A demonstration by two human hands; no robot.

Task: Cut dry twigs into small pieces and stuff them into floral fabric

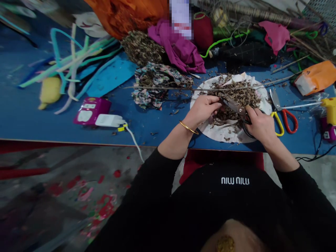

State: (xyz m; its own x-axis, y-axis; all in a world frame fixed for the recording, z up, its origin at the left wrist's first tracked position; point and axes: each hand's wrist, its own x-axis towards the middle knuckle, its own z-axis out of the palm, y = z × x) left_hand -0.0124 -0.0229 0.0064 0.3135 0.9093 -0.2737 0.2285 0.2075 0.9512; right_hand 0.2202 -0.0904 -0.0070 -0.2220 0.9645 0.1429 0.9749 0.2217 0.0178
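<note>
A round white cloth [225,135] lies near the table's front edge, with a heap of dry brown plant bits [244,92] on it. Over the heap, my right hand [258,122] is closed round the dark handles of a pair of scissors [235,106], whose blades point left. My left hand [204,110] is at the blade tips, thumb and fingers pinched together; what they hold is too small to make out. A long thin twig [183,89] lies across the heap and reaches left over a crumpled floral cloth [147,96].
Scissors with red and yellow handles [290,120] lie right of the white cloth, near a glue gun [329,108]. A purple device [93,110] with a white cable sits left on the blue table [52,131]. Fabrics and branches line the back.
</note>
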